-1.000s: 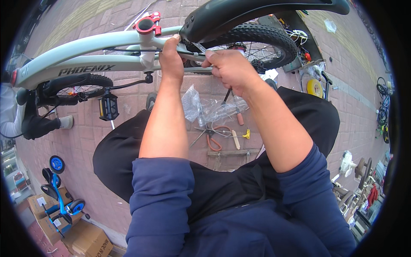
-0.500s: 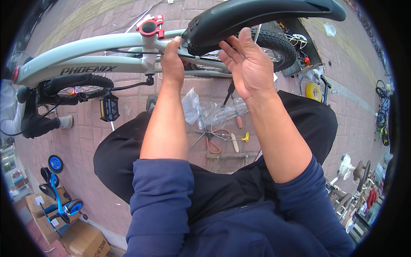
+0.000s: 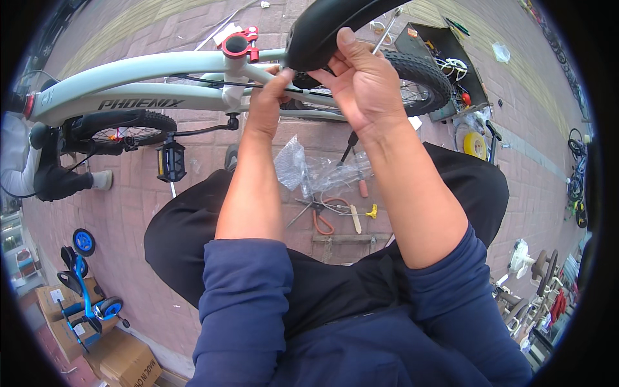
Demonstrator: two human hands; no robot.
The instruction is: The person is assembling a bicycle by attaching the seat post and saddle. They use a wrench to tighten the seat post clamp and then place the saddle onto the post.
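Note:
A pale grey-green bicycle frame [image 3: 148, 74] lies across the upper left, with a red seat clamp [image 3: 251, 50] on its seat tube. Above the knobbly rear tyre [image 3: 416, 80] is a black mudguard [image 3: 329, 29]. My right hand [image 3: 371, 87] holds the mudguard's near side, thumb up against it and fingers curled below. My left hand [image 3: 265, 109] is closed at the mudguard's front end, beside the frame tubes behind the seat tube. Its thumb tip meets that end; what sits between its fingers is hidden.
On the paving between my knees lie clear plastic wrap [image 3: 303, 164], orange-handled pliers [image 3: 322, 219] and a yellow-handled tool [image 3: 371, 211]. A tool box [image 3: 419, 39] and a tape roll [image 3: 475, 146] are at right. Another person's shoe [image 3: 102, 180], cartons [image 3: 122, 361] and a blue child's bike [image 3: 87, 290] are left.
The mudguard's front end has tilted down toward the frame. My right hand has shifted slightly left and up, its thumb now on the mudguard. My left hand has moved slightly right to the mudguard's end.

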